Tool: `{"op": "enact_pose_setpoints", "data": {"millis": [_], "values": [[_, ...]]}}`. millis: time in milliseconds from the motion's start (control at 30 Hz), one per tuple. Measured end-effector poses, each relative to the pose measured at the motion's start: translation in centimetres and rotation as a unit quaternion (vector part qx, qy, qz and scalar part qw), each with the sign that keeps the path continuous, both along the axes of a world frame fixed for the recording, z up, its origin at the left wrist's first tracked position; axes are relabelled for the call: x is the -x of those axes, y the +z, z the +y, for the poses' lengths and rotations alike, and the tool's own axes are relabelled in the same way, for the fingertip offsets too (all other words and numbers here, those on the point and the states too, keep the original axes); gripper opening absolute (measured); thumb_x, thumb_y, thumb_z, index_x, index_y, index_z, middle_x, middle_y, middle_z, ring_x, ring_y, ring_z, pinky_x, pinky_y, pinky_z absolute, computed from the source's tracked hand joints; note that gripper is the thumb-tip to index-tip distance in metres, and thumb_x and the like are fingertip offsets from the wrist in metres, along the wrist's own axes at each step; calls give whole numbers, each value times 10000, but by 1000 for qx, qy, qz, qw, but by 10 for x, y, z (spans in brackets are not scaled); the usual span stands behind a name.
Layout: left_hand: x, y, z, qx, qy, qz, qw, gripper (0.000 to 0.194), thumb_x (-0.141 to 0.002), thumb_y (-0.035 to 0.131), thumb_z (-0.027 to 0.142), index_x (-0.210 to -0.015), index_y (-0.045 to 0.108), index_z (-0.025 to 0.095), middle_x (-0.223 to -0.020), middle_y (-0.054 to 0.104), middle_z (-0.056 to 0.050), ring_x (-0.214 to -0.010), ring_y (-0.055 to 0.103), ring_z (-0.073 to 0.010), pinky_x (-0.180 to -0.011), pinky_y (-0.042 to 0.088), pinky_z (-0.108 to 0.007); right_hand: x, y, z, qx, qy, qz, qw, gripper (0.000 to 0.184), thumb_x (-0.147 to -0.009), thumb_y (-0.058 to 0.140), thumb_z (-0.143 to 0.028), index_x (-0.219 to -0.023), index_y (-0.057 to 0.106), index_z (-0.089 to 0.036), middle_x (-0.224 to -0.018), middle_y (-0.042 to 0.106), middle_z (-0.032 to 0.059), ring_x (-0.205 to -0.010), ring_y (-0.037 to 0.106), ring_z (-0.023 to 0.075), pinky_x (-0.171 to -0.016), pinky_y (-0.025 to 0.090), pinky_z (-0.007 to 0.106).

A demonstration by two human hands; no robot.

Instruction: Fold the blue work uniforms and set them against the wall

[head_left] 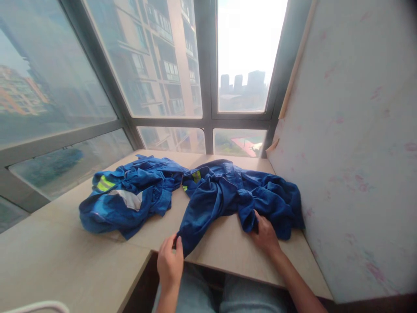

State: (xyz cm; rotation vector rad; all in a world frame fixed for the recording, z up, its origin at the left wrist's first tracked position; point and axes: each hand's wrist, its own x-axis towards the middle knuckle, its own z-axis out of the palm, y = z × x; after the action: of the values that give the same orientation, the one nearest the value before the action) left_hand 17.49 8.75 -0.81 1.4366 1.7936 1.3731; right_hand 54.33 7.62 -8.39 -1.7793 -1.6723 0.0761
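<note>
- The held garment [216,198], crumpled and blue, lies on the right part of the tabletop [224,245], with 1 sleeve-like length stretched to the tabletop's front edge.
- The left hand [171,258] is at the tabletop's front edge; its thumb and fingers pinch the end of that length.
- The right hand [265,232] is over the tabletop, a little in from the front edge, fingers curled closed around a 2nd, bunched end of the held garment; some fingertips are hidden in the cloth.
- 2 small yellow-green patches [196,176] show on the held garment, towards the tabletop's middle.
- The other garment [156,184], also blue and rumpled, lies on the tabletop's left part, with a yellow-green strip [105,183] and a white patch [130,200]. The 2 garments come together near the tabletop's middle; whether they touch is unclear.
- Window frames [206,65] rise behind the tabletop, and a flower-patterned wall [355,130] stands along its right end.
- Light blue trouser legs [254,298] show below the tabletop's front edge.
</note>
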Motion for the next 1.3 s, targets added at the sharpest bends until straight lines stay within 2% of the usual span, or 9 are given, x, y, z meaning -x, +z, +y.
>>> {"op": "enact_pose_setpoints", "data": {"millis": [133, 367, 567, 767, 900, 1000, 1100, 1167, 1300], "values": [[-38, 8, -18, -93, -108, 204, 968, 255, -889, 502, 311, -923, 740, 225, -1129, 672, -130, -1112, 621, -318, -1029, 460, -492, 10, 4, -25, -15, 48, 24, 998, 759, -762, 550, -220, -1500, 381, -164, -1229, 649, 138, -1122, 616, 298, -978, 497, 461], [-58, 32, -18, -6, -164, 22, 986, 324, -945, 447, 423, -1005, 666, 192, -911, 733, -72, -829, 696, -235, -743, 549, -322, 22, 6, -61, 7, 63, 107, 992, 775, -743, 659, -288, -1479, 436, -192, -1248, 670, 119, -1148, 636, 309, -992, 521, 433], [-3, 69, -5, -87, 51, 57, 993, 373, -846, 533, 513, -961, 667, 184, -961, 713, -84, -900, 656, -243, -836, 519, -346, 23, 15, -64, -18, 22, 171, 985, 275, -783, 694, -409, -965, 715, -204, -967, 733, 100, -923, 697, 281, -848, 568, 391], [69, 53, 7, -19, 231, -185, 955, 414, -718, 607, 513, -951, 640, 172, -732, 618, 2, -664, 578, -180, -666, 515, -339, 9, 14, -62, -20, -140, 333, 932, 583, -797, 599, -682, -946, 750, -140, -982, 760, 154, -969, 703, 324, -874, 551, 407], [94, 58, 39, -33, 259, -96, 960, 309, -727, 584, 411, -904, 627, 161, -786, 628, -35, -745, 604, -218, -798, 539, -432, -2, 8, -59, -15, -238, 391, 889, 788, -737, 535, -794, -1028, 751, -95, -1087, 742, 185, -1076, 673, 367, -942, 519, 437], [81, 92, 64, -85, 195, 146, 966, 326, -780, 575, 331, -1035, 623, 134, -1043, 667, -135, -1036, 617, -307, -988, 469, -517, -4, 7, -57, -9, -242, 395, 886, 817, -703, 549, -809, -1046, 750, -95, -1083, 744, 183, -1080, 672, 372, -947, 514, 437], [32, 113, 64, -199, 65, 322, 923, 390, -883, 538, 292, -1230, 564, 114, -1253, 617, -183, -1209, 559, -310, -1069, 420, -494, -1, 7, -57, -19, -230, 387, 893, 778, -729, 558, -780, -1050, 747, -98, -1074, 747, 179, -1068, 678, 362, -931, 521, 423], [-15, 100, 47, -230, -55, 340, 910, 339, -943, 470, 257, -1248, 558, 138, -1122, 676, -137, -1042, 641, -239, -963, 502, -392, 2, 8, -58, -22, -218, 373, 901, 744, -762, 542, -759, -1050, 742, -103, -1073, 747, 180, -1049, 685, 354, -907, 528, 413], [-95, 22, 8, -154, -238, 435, 855, 399, -908, 545, 236, -1303, 595, 213, -1267, 650, -123, -1169, 593, -266, -978, 483, -402, 9, 8, -58, 1, -167, 317, 934, 635, -825, 504, -721, -919, 733, -136, -936, 760, 178, -931, 710, 343, -819, 530, 389]]}}
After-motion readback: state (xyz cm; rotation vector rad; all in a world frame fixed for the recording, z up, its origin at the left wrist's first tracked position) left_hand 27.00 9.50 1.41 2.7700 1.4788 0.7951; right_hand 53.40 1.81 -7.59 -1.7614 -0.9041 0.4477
